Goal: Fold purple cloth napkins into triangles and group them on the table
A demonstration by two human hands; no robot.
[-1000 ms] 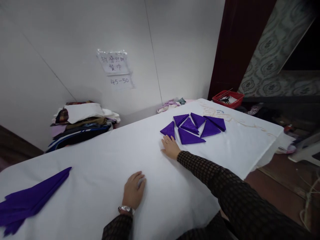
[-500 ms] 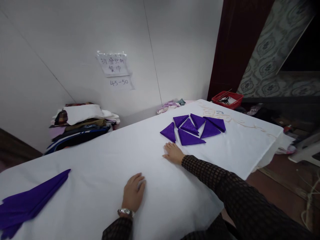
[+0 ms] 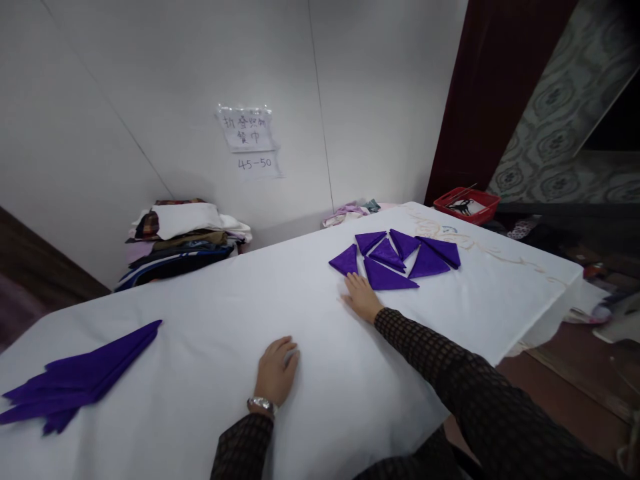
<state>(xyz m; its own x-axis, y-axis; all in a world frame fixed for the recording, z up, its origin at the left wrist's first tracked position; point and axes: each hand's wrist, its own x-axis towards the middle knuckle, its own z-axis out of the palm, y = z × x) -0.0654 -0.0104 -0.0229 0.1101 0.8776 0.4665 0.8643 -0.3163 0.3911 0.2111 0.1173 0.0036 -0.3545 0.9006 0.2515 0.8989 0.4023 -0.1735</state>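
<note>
My right hand (image 3: pixel 363 298) reaches out over the table with its fingers spread, the tips touching or just over the near corner of a folded purple napkin (image 3: pixel 345 259). Beside that one, several more purple napkins folded into triangles lie in a cluster, among them a large front napkin (image 3: pixel 389 275). My left hand (image 3: pixel 277 371), with a metal band at the wrist, rests on the white tablecloth (image 3: pixel 215 333), fingers loosely stretched and nothing in them. Off to the left lies a loose stack of purple napkins (image 3: pixel 95 370), pointed toward the upper right.
A pile of folded clothes (image 3: pixel 187 240) stands behind the table by the white wall. Some lilac cloth (image 3: pixel 345 213) sits at the back edge. A red basket (image 3: pixel 467 205) is beyond the far right corner. Paper signs (image 3: pixel 250 137) hang on the wall.
My right hand has moved slightly forward, up to the nearest corner of the left triangle napkin. The view has swung a little left, showing more of the napkin stack there.
</note>
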